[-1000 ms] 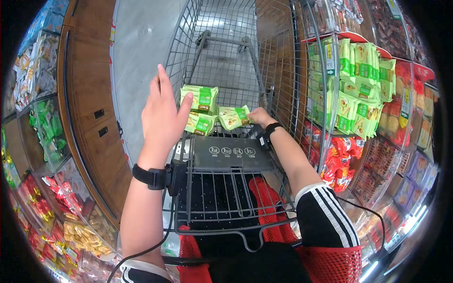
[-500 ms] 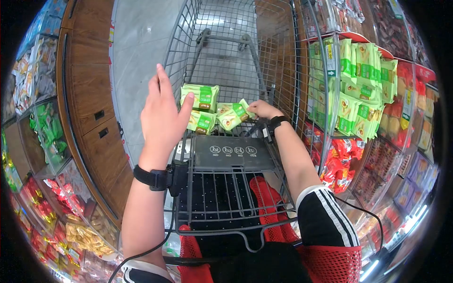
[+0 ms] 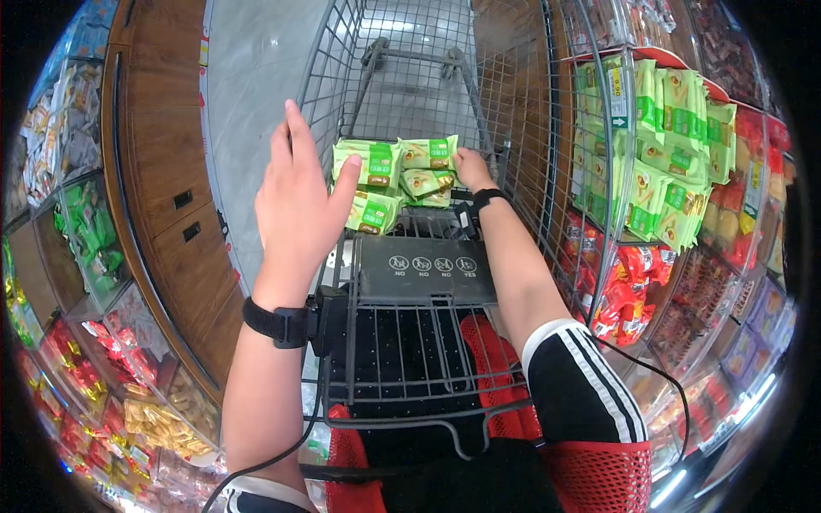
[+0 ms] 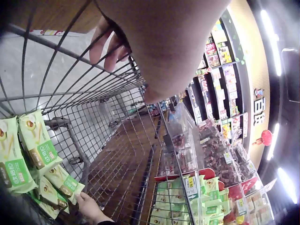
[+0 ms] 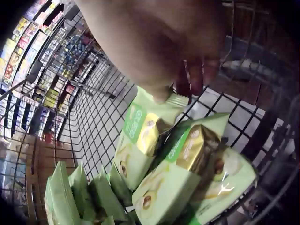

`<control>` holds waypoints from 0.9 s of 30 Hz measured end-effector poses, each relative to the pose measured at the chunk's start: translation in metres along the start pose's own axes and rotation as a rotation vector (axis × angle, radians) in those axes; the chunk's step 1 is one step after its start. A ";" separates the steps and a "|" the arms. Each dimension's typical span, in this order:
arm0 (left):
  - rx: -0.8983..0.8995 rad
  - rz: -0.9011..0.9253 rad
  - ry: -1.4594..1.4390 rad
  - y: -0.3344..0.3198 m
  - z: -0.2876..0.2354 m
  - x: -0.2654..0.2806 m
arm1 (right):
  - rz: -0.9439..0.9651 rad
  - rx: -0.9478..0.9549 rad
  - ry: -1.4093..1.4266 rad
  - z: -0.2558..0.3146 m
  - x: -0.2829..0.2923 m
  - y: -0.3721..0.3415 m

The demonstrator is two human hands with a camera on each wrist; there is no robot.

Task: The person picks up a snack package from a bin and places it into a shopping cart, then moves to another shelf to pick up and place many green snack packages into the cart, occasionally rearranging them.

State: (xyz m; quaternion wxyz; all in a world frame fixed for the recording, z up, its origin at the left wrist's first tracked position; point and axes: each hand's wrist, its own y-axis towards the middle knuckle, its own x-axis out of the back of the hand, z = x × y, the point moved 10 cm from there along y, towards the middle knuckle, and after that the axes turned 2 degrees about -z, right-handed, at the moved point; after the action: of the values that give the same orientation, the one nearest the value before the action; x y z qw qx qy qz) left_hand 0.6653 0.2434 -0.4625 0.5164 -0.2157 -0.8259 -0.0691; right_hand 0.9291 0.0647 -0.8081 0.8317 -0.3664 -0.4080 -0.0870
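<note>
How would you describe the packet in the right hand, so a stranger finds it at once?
Look into the shopping cart, at the green packets beyond its dark panel. In the head view, the wanted packet is upper right among them; only it is pinched by the right hand.

Pale-green snack packets, plump, crimped at ends, bright-green label blocks, gold-brown patches, printed fruit; all in my cart. Clock centred on group, 12 pointing away from me. Held packet at 1 o'clock, label showing, its 3 o'clock end pinched by my right hand. Near packet at 4 o'clock, slightly tilted, another packet showing beneath. Stacked packets at 10 o'clock. Low packet at 7 o'clock, close against stack, label showing.
</note>
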 end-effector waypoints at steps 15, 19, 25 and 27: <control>-0.018 -0.005 -0.012 0.001 -0.003 0.000 | 0.247 0.192 -0.246 0.080 -0.015 -0.032; -0.001 0.012 0.002 0.002 -0.003 0.000 | 0.041 0.496 -0.387 0.115 0.003 -0.060; 0.009 0.020 -0.020 0.003 -0.003 -0.001 | 0.225 0.547 -0.258 0.113 -0.023 -0.055; -0.018 0.007 0.031 0.003 -0.004 -0.001 | 0.283 0.540 -0.258 0.119 -0.017 -0.060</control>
State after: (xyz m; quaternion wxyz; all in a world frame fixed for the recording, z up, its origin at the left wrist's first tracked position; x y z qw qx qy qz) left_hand 0.6701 0.2440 -0.4620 0.5273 -0.2221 -0.8164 -0.0779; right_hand 0.8189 0.1002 -0.7412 0.8441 -0.1937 -0.4632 0.1880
